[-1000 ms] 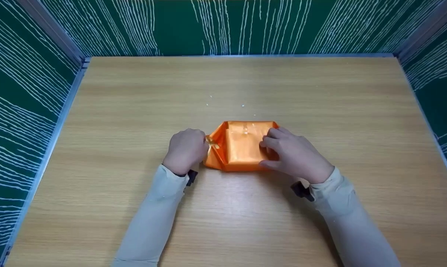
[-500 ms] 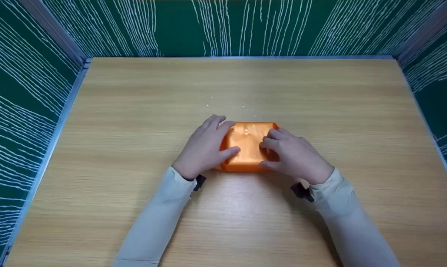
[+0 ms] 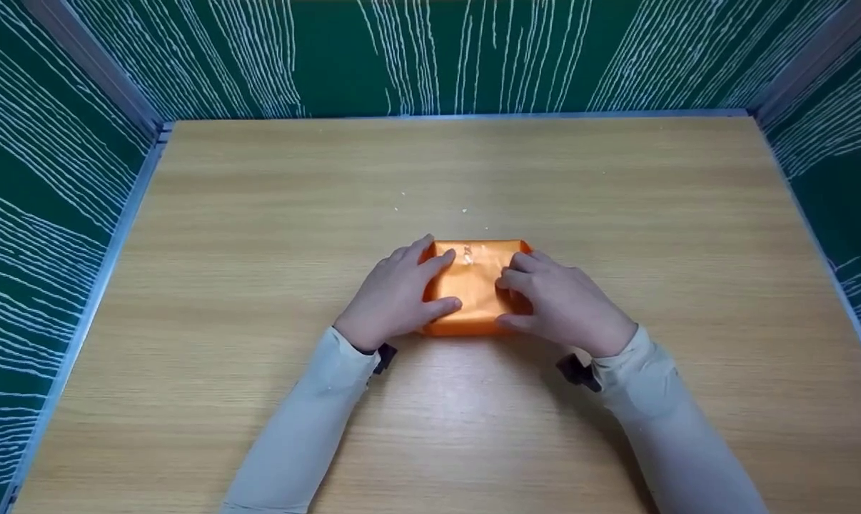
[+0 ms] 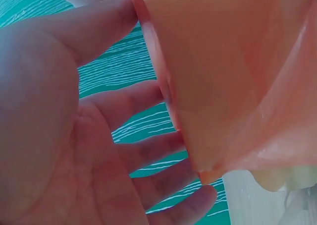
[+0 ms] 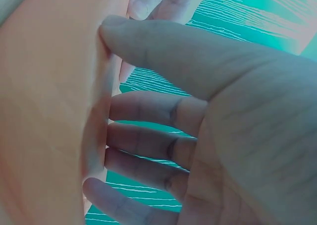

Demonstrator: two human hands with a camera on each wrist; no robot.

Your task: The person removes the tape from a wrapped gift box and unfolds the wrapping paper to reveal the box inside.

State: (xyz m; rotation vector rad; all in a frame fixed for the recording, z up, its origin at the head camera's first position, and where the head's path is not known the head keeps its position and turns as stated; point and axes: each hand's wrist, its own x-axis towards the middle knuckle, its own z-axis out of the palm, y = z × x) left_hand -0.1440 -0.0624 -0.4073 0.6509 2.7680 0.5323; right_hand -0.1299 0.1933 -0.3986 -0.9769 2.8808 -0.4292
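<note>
An orange wrapped package (image 3: 473, 285), box-shaped with shiny wrapping and a small clear patch near its far edge, lies on the table between both hands. At its left end my left hand (image 3: 395, 296) holds it, thumb and index finger spread over the top and other fingers at the far left corner. My right hand (image 3: 570, 300) grips the right end with bent fingers and thumb. In the left wrist view the fingertips (image 4: 173, 140) and thumb meet the package's (image 4: 223, 76) edge. The right wrist view has the thumb and fingers (image 5: 148, 140) along its opposite edge.
The wooden table (image 3: 459, 428) has a few tiny white bits (image 3: 464, 210) beyond the package. Green panels (image 3: 338, 57) with white wavy lines stand at the back, left and right. Both wrists carry a small black device (image 3: 579, 373) under the sleeve cuffs.
My left hand has let go of the gathered left end, opened and moved right onto the package, covering the folded flap. The right hand keeps its grip in place.
</note>
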